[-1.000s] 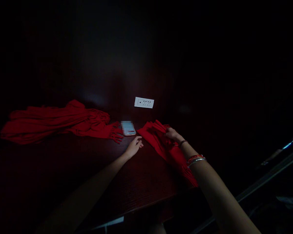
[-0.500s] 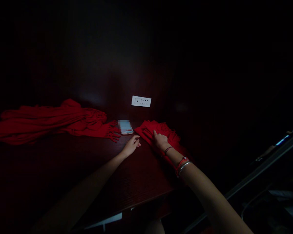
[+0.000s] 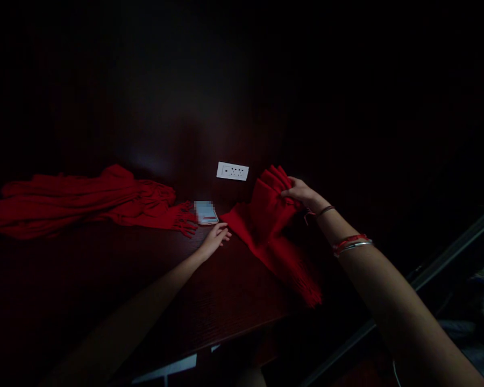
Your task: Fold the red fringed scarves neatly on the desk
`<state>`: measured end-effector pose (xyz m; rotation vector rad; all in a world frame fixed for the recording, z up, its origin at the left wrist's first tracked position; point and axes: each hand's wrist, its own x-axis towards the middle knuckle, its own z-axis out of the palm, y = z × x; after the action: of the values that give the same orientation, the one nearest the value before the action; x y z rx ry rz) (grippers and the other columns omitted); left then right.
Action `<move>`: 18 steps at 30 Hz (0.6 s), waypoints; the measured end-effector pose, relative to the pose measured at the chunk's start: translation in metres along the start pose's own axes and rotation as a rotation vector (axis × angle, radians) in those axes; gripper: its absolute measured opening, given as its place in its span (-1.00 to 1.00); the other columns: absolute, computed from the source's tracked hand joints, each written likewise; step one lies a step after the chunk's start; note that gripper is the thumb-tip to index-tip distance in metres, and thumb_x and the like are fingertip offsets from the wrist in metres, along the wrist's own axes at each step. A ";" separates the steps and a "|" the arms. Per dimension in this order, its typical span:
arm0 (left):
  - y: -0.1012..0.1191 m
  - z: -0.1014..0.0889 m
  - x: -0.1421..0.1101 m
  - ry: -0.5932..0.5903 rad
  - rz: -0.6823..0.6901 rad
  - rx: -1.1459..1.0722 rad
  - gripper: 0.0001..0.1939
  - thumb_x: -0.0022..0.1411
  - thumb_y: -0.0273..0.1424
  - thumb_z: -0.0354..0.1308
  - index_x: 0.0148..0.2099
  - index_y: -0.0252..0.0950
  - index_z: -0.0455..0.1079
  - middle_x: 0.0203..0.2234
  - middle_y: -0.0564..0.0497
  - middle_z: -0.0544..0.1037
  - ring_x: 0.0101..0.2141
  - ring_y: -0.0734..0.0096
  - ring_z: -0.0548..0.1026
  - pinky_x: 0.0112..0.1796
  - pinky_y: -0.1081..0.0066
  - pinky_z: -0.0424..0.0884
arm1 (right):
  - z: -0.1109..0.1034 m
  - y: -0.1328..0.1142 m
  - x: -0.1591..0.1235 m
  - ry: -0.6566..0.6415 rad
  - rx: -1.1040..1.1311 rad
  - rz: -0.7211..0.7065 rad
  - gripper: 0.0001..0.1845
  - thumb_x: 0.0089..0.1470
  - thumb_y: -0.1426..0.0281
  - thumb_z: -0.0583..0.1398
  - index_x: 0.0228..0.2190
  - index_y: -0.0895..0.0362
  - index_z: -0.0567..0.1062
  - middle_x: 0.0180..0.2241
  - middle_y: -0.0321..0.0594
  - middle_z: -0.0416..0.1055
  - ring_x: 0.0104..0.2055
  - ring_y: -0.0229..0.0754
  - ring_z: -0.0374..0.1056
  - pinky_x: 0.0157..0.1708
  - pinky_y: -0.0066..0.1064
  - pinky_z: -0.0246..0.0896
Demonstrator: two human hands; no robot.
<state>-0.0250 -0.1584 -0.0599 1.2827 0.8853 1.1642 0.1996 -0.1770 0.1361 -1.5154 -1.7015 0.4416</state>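
A red fringed scarf (image 3: pixel 266 226) lies partly on the dark table at the right. My right hand (image 3: pixel 300 193) grips a gathered, folded part of it and holds that part up off the table. The scarf's lower fringe hangs toward the front right. My left hand (image 3: pixel 215 239) rests on the table just left of the scarf's corner, fingers apart and nothing in them. Right behind the left hand lies a phone (image 3: pixel 207 213), its screen lit and partly blurred. A second red scarf (image 3: pixel 84 204) is bunched up at the left, its fringe close to the phone.
A white wall socket (image 3: pixel 233 171) sits on the dark back wall above the phone. The table's front edge (image 3: pixel 242 332) runs across below the hands. Much of the surroundings is too dark to make out.
My right hand first lowered onto the scarf with a finger extended, then raised a gathered part of it up and to the right. My left hand has hardly moved.
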 end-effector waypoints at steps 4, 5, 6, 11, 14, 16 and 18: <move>0.037 -0.007 -0.026 -0.193 -0.202 -0.413 -0.51 0.13 -0.04 -0.21 0.01 -0.21 0.10 -0.26 -0.07 0.44 -0.24 0.33 0.41 -0.29 0.26 0.32 | 0.014 -0.042 -0.016 -0.153 0.478 -0.047 -0.47 -0.39 0.58 0.18 -0.23 0.14 0.31 -0.41 -0.29 0.39 -0.44 -0.29 0.34 -0.41 -0.43 0.28; 0.048 -0.013 -0.035 -0.232 -0.202 -0.495 -0.47 0.12 -0.01 -0.24 0.01 -0.23 0.12 -0.25 -0.07 0.44 -0.22 0.30 0.40 -0.26 0.22 0.32 | 0.026 -0.048 -0.022 -0.186 0.561 -0.045 -0.50 -0.39 0.58 0.18 -0.26 0.13 0.32 -0.44 -0.32 0.39 -0.45 -0.30 0.34 -0.41 -0.44 0.29; 0.059 -0.021 -0.045 -0.229 -0.182 -0.562 -0.47 0.13 -0.02 -0.24 0.00 -0.26 0.15 -0.26 -0.08 0.45 -0.22 0.29 0.40 -0.23 0.21 0.32 | 0.040 -0.053 -0.028 -0.218 0.640 -0.036 -0.53 -0.39 0.57 0.18 -0.29 0.13 0.33 -0.46 -0.33 0.39 -0.46 -0.30 0.34 -0.41 -0.44 0.29; 0.108 -0.085 -0.099 0.103 -0.115 -0.553 -0.72 0.08 -0.45 0.02 -0.11 -0.36 0.27 -0.42 -0.01 0.50 -0.35 0.40 0.47 -0.23 0.39 0.38 | 0.132 -0.063 -0.055 -0.329 0.914 0.043 -0.65 -0.34 0.49 0.19 -0.35 0.12 0.35 -0.44 -0.31 0.41 -0.46 -0.29 0.35 -0.38 -0.43 0.29; 0.127 -0.129 -0.130 0.272 -0.145 -0.310 -0.73 0.00 -0.49 0.09 -0.17 -0.33 0.31 -0.50 0.00 0.51 -0.44 0.37 0.48 -0.32 0.37 0.43 | 0.192 -0.067 -0.069 -0.422 0.893 0.014 -0.66 -0.26 0.44 0.14 -0.29 0.12 0.34 -0.34 -0.25 0.41 -0.39 -0.26 0.36 -0.33 -0.40 0.29; 0.129 -0.159 -0.146 0.342 -0.189 -0.092 -0.79 0.00 -0.40 0.10 -0.25 -0.33 0.34 -0.52 -0.03 0.51 -0.45 0.32 0.48 -0.38 0.34 0.43 | 0.227 -0.069 -0.080 -0.492 0.779 -0.009 -0.63 -0.18 0.41 0.09 -0.21 0.13 0.32 -0.31 -0.22 0.41 -0.33 -0.23 0.36 -0.32 -0.39 0.28; 0.122 -0.192 -0.156 0.353 -0.257 0.226 -0.79 -0.04 -0.29 0.11 -0.36 -0.33 0.36 -0.58 -0.05 0.50 -0.48 0.25 0.47 -0.45 0.32 0.43 | 0.255 -0.070 -0.090 -0.541 0.583 0.018 -0.58 -0.13 0.41 0.05 -0.14 0.14 0.28 -0.28 -0.20 0.40 -0.28 -0.21 0.35 -0.32 -0.39 0.27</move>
<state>-0.2636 -0.2727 0.0188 1.1145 1.4325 1.1235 -0.0398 -0.2159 -0.0017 -1.0278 -1.7281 1.3232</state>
